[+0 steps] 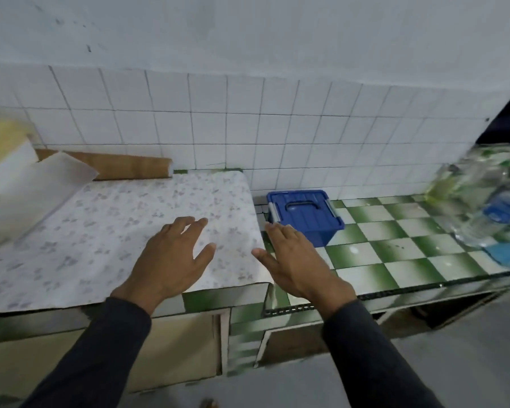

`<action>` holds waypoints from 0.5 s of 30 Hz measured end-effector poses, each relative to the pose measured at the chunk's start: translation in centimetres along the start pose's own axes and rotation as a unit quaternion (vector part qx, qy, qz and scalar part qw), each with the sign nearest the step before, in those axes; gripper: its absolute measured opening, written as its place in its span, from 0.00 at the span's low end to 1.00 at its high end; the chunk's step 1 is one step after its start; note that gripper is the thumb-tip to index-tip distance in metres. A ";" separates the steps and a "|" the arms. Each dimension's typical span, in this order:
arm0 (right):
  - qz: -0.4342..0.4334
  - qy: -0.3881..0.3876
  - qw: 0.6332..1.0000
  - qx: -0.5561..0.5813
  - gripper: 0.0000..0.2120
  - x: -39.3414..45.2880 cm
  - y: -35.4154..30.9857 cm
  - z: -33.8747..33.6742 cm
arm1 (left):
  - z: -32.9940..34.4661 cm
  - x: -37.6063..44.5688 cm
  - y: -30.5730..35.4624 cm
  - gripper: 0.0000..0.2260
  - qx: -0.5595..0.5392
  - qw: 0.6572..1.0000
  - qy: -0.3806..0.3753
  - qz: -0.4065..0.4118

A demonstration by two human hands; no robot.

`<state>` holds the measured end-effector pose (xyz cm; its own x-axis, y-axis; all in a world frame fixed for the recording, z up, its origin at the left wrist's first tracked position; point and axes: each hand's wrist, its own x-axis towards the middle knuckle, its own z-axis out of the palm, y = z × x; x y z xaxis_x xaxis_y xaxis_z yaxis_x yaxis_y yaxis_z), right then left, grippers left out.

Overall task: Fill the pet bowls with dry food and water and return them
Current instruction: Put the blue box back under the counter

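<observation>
A blue lidded plastic box [305, 214] with a handle and grey side clips stands on the green-and-white checked counter [395, 254], against the tiled wall. My left hand [171, 257] is stretched out with straight, spread fingers over a patterned paper sheet [100, 234] on the raised part of the counter. My right hand [298, 260] is flat and open just in front of the blue box, at the paper's right edge. Neither hand holds anything. No pet bowl is in view.
Several clear plastic water bottles [489, 207] lie blurred at the counter's right end. A brown cardboard roll [124, 166] lies along the wall. A white and yellow block [6, 154] and a translucent sheet [30, 195] sit at the left. Cupboard openings lie below the counter.
</observation>
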<state>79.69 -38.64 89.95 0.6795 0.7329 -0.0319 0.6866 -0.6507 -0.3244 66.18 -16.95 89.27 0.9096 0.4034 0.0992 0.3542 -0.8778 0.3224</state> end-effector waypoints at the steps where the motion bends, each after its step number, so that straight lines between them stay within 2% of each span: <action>1: 0.015 0.004 1.000 0.002 0.35 -0.4 1.2 -0.3 | 0.6 0.9 1.0 0.30 0.002 1.000 -0.007 0.012; 8: 0.106 0.017 0.994 0.006 0.35 -1.1 8.8 -1.8 | 4.4 6.9 7.1 0.29 -0.001 0.996 -0.038 0.083; 15: 0.139 0.033 0.989 0.027 0.36 1.5 14.8 -3.3 | 7.4 13.3 10.5 0.28 -0.035 0.992 -0.047 0.108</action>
<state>91.68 -47.82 88.20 0.8566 0.5117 -0.0662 0.4574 -0.8125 -0.3613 83.60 -22.72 87.04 0.9802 0.1785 0.0859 0.1354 -0.9202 0.3674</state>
